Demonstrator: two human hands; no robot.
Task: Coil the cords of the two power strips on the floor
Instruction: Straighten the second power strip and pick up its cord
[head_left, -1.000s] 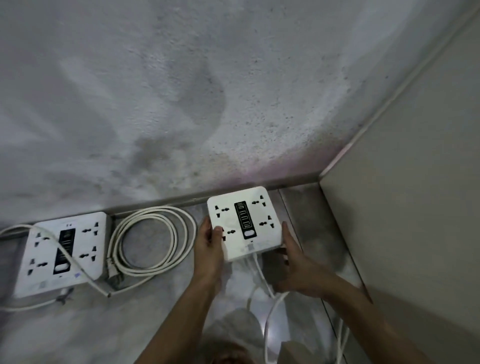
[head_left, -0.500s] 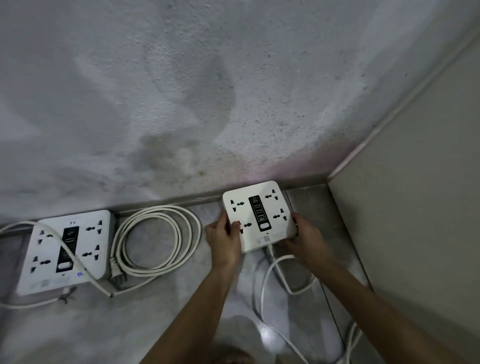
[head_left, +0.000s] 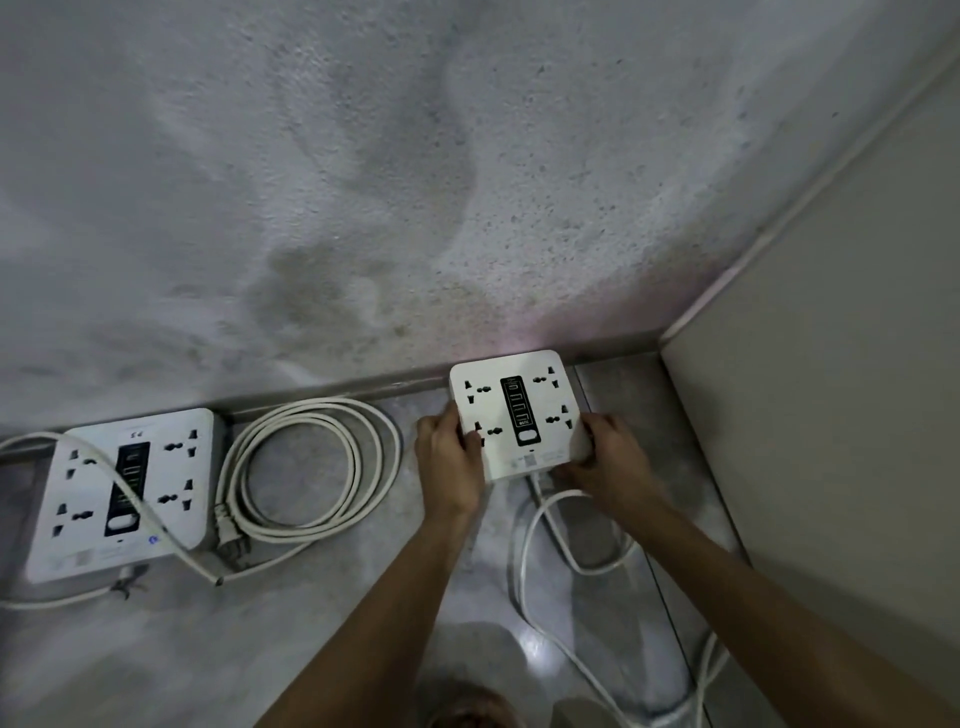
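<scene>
A white square power strip (head_left: 519, 410) with a black centre panel lies against the base of the wall. My left hand (head_left: 449, 462) grips its left edge and my right hand (head_left: 605, 462) grips its right front corner. Its white cord (head_left: 540, 540) trails loose from the front edge, bends in one loop on the floor and runs off at the bottom right. A second white power strip (head_left: 124, 488) lies at the left. A stretch of cord crosses its top. Beside it lies its coiled cord (head_left: 311, 467), with the plug (head_left: 231, 535) at the coil's left.
A rough grey wall (head_left: 415, 182) fills the upper view, meeting the glossy grey floor (head_left: 311, 623) along a skirting strip. A smooth beige panel (head_left: 831, 415) closes off the right side, close to my right arm.
Both hands have carried the right power strip away from me toward the wall. Its cord has been drawn out behind it into a loose loop.
</scene>
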